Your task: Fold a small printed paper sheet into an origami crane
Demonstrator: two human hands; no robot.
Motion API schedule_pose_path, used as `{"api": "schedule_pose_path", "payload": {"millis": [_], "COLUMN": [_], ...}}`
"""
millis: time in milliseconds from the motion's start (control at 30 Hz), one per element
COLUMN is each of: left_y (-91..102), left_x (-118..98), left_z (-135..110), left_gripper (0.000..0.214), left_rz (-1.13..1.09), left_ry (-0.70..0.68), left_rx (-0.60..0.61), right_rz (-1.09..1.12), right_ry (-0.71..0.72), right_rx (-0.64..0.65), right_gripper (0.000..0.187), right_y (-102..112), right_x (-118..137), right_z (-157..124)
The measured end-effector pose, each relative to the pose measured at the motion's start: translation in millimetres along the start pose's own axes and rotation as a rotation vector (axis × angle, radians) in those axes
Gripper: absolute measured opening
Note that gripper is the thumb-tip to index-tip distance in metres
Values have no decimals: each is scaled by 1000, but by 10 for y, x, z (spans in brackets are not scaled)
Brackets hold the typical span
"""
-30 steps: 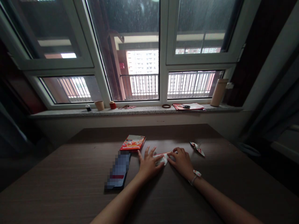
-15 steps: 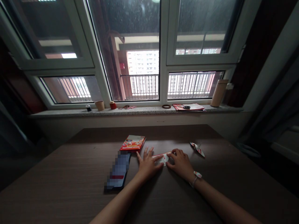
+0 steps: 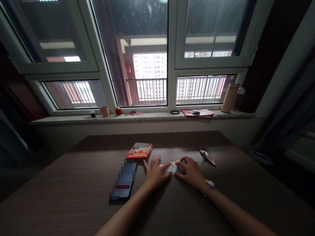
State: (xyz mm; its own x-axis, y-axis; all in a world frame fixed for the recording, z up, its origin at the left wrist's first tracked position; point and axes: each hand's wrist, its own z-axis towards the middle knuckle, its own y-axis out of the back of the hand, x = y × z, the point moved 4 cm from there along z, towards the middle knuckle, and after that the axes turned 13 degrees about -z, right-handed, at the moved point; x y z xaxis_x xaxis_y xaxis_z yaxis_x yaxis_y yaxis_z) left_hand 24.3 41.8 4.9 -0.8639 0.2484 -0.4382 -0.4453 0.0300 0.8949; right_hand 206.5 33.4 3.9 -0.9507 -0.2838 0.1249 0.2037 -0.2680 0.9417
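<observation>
Over the last second the left hand (image 3: 154,174) has drawn its spread fingers closer together and the right hand (image 3: 192,171) has edged inward. The paper (image 3: 171,167) between them now shows shorter and more compact, so the fold looks pressed further down. The left lies flat, fingers released, thumb on the paper. The right's fingers are bent with tips on it; whether they pinch or only press I cannot tell. The paper, white with red-orange print, lies mid-bench (image 3: 73,196), with a red packet (image 3: 139,150) at its 10 o'clock and a folded piece (image 3: 208,156) at 2 o'clock.
</observation>
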Motion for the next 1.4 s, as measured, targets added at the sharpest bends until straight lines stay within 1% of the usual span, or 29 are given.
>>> {"api": "schedule_pose_path", "payload": {"millis": [67,200,300,400,500,600,767,967,1033,1167,1300,1400], "left_y": [-5,-20,-30,-36,-38,-38,-35,-25,-19,-9,-2,-7], "left_x": [4,15,23,24,32,37,16,2,0,-1,1,7], "left_z": [0,5,6,-1,-8,-11,-24,-39,-39,-31,-22,-15], "left_gripper": [48,51,53,53,58,61,43,42,42,44,44,45], "left_rz": [-6,-20,-17,-2,6,-19,-46,-51,-49,-50,-53,-52], "left_ry": [-8,-17,-11,-18,-22,-35,-80,-68,-60,-48,-43,-37], "left_rx": [-1,-15,-31,-51,-69,-75,-68,-70,-68,-55,-49,-44], "right_rz": [25,77,111,149,220,303,336,299,290,262,212,163], "right_ry": [23,17,31,106,150,137,141,201,190,101,46,-20], "right_rx": [-6,-46,-102,-134,-116,-76,-36,-33,-21,9,-7,-28], "right_gripper": [39,26,22,15,11,11,10,8,8,8,10,13], "right_y": [-16,-22,30,84,73,14,-28,4,-2,-32,-32,-24], "right_x": [-43,-108,-84,-17,11,-8,-22,4,-6,-66,-129,-185], "right_z": [10,33,29,6,-7,2,10,-8,0,39,96,147]}}
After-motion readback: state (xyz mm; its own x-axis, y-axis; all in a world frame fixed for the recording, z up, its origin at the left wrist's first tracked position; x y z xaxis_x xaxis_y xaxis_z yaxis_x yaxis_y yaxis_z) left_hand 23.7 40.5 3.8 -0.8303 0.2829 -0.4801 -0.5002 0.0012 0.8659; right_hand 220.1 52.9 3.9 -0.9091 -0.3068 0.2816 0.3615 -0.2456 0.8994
